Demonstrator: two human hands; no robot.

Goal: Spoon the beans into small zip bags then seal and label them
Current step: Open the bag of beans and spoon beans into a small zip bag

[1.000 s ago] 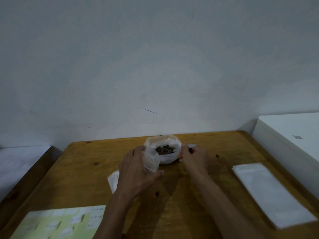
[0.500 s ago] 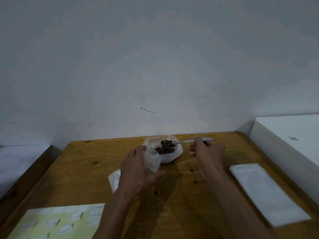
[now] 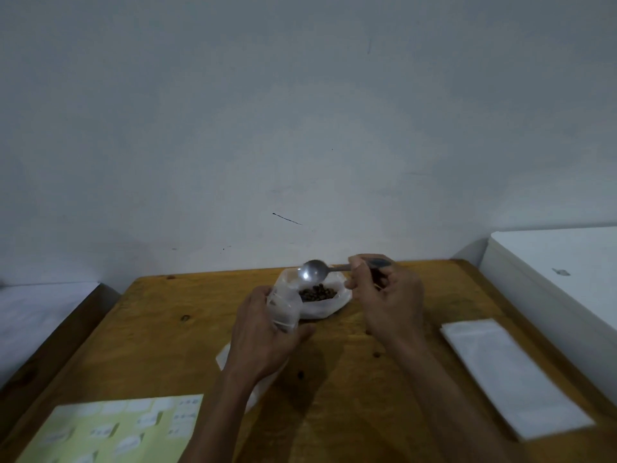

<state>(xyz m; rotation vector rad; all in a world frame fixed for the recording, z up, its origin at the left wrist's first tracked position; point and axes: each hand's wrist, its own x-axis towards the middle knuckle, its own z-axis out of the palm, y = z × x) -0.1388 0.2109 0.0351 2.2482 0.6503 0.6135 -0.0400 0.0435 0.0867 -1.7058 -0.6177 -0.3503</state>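
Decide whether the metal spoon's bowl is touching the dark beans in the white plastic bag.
Apart. In the head view the metal spoon, held by the right hand, hangs with its bowl above the dark beans; the white plastic bag shows between them.

Plain room: wooden table [image 3: 167, 329], bare white wall [image 3: 300, 111]

On a wooden table [image 3: 384, 379], the left hand [image 3: 267, 332] grips a small zip bag [image 3: 283, 307]; the right hand [image 3: 387, 302] holds an empty spoon [image 3: 314, 270] above beans [image 3: 317, 292] at 12 o'clock.
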